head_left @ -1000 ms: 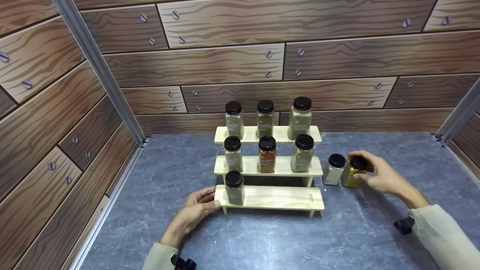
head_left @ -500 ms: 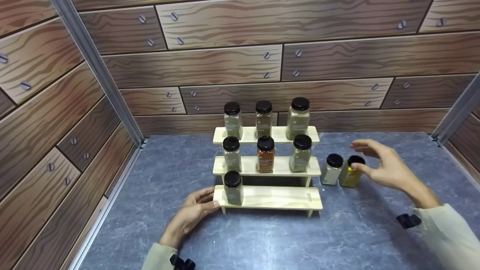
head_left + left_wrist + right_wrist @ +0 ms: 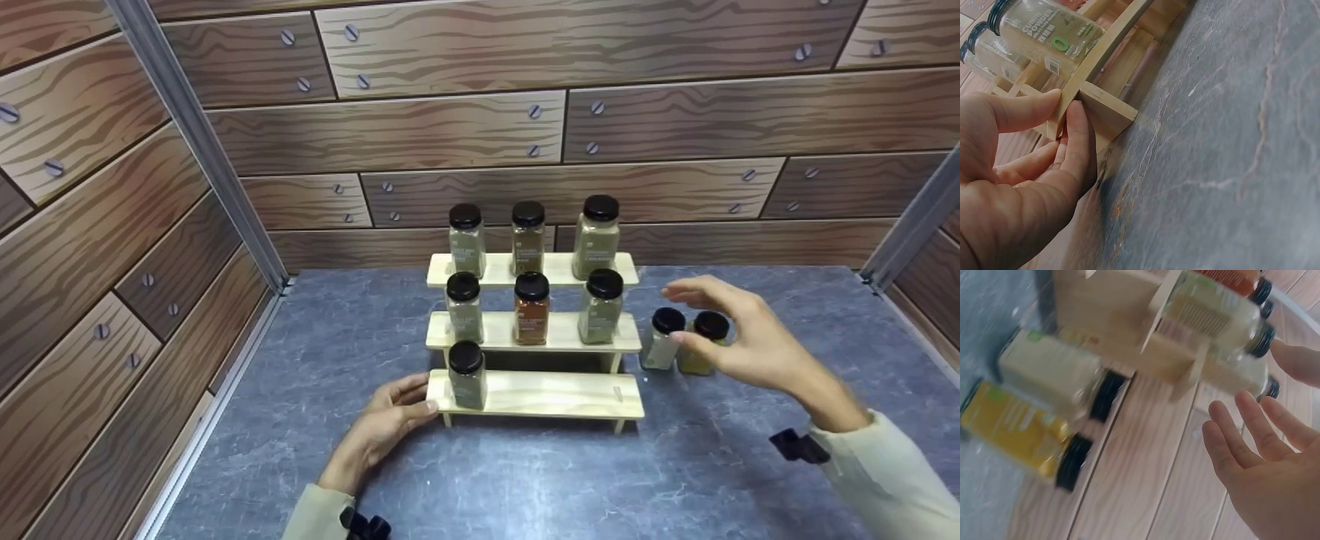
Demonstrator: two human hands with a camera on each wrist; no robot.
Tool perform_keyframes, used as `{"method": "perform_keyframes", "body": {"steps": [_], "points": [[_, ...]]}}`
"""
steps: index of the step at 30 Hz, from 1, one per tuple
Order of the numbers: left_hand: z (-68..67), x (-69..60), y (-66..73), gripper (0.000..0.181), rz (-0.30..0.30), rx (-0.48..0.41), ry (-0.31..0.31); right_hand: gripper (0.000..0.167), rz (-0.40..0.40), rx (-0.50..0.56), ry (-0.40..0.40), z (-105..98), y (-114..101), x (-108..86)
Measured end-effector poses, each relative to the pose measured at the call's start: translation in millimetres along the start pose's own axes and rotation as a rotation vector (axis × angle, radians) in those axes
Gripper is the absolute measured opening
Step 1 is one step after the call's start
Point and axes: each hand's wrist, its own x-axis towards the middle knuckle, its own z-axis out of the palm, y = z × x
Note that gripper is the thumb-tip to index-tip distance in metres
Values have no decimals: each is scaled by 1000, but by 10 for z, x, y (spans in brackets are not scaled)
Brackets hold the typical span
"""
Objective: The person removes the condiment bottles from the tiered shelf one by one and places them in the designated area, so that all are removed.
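A three-tier wooden rack (image 3: 555,394) stands on the table. My left hand (image 3: 386,420) pinches the left end of its lowest shelf between thumb and fingers, plain in the left wrist view. Beside that grip, a cumin powder jar (image 3: 1050,34) stands on this shelf. To the right of the rack, a jar of pale powder (image 3: 659,352) and a jar of yellow spice (image 3: 697,364) stand side by side. Over them is my right hand (image 3: 750,345), fingers spread and holding nothing, its thumb in front of the pale jar. Whether it touches a jar cannot be told.
Several black-capped spice jars fill the upper tiers, among them a red-brown jar (image 3: 532,319) in the middle row. Wood-patterned panels (image 3: 465,135) close off the back and sides of the marbled grey table (image 3: 337,322).
My right hand has let go of the yellow spice jar, lifted off it, and moved left over the pale powder jar. The left hand stays on the rack.
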Motion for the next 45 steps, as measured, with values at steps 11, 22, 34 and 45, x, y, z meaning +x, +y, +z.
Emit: {"method": "perform_keyframes", "body": {"steps": [11, 22, 34, 45], "points": [[-1, 2, -11, 69, -1, -7, 14, 60, -101, 25, -57, 224, -307, 134], [-23, 13, 20, 69, -9, -1, 14, 59, -233, 79, -119, 491, -563, 377], [0, -6, -1, 70, -12, -12, 9, 58, -269, 140, -251, 854, -764, 545], [5, 5, 13, 70, -11, 3, 13, 59, -273, 224, -282, 1193, -800, 623]]}}
